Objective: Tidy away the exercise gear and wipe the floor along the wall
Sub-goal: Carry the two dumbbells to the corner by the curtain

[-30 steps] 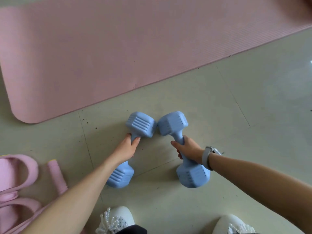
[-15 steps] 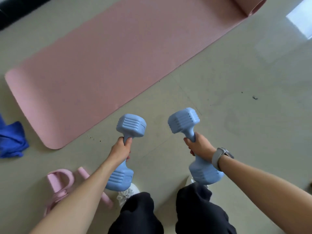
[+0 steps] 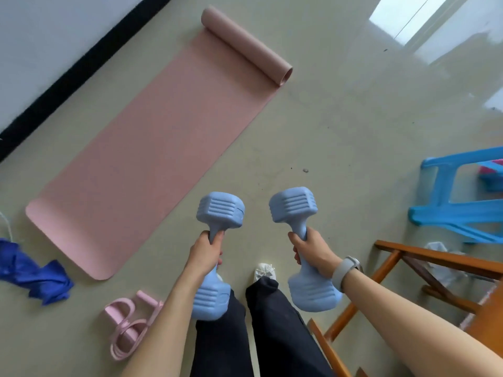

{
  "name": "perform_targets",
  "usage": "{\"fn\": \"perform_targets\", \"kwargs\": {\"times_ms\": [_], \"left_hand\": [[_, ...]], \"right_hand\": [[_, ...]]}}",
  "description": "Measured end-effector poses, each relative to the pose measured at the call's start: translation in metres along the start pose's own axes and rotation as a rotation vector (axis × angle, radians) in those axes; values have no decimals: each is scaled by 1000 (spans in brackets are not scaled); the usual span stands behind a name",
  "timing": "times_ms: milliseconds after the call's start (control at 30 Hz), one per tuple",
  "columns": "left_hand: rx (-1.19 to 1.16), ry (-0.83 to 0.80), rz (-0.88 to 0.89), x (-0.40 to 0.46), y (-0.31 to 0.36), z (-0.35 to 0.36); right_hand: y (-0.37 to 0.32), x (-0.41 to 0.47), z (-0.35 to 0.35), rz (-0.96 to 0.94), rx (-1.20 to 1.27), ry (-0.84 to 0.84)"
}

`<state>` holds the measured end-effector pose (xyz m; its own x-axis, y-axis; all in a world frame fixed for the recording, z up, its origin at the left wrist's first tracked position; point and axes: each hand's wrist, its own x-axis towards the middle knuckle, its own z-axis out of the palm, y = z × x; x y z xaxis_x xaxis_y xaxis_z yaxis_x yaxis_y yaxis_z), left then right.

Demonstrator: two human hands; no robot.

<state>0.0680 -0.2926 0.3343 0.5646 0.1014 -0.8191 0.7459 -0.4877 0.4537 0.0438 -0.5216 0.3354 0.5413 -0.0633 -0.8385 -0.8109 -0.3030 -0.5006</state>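
left hand [image 3: 205, 253] wrapped round handle of left dumbbell [image 3: 215, 257] | right hand [image 3: 313, 253] wrapped round handle of right dumbbell [image 3: 304, 250] | both clear of floor, above legs | step: stowing weights, likely | next: carry to storage, unseen | left: pink mat [image 3: 152, 148] half unrolled by wall, pink pull band [image 3: 130, 333], blue cloth [image 3: 35, 276]

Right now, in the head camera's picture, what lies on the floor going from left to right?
Crumpled blue cloth → pink resistance pedal band → left pale blue dumbbell → right pale blue dumbbell → brown wooden chair frame → bright blue plastic stool. Both dumbbells are held, not on the floor.
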Motion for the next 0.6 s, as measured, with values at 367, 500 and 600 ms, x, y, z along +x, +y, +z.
{"fn": "perform_targets", "kwargs": {"times_ms": [367,500,600], "left_hand": [[-86,-102,144,-6,222,22],[-75,-138,204,29,317,20],[-50,-156,228,56,391,20]], "right_hand": [[-90,-26,-134,-13,183,143],[-148,9,-186,0,295,225],[-198,36,-230,-19,368,272]]}}
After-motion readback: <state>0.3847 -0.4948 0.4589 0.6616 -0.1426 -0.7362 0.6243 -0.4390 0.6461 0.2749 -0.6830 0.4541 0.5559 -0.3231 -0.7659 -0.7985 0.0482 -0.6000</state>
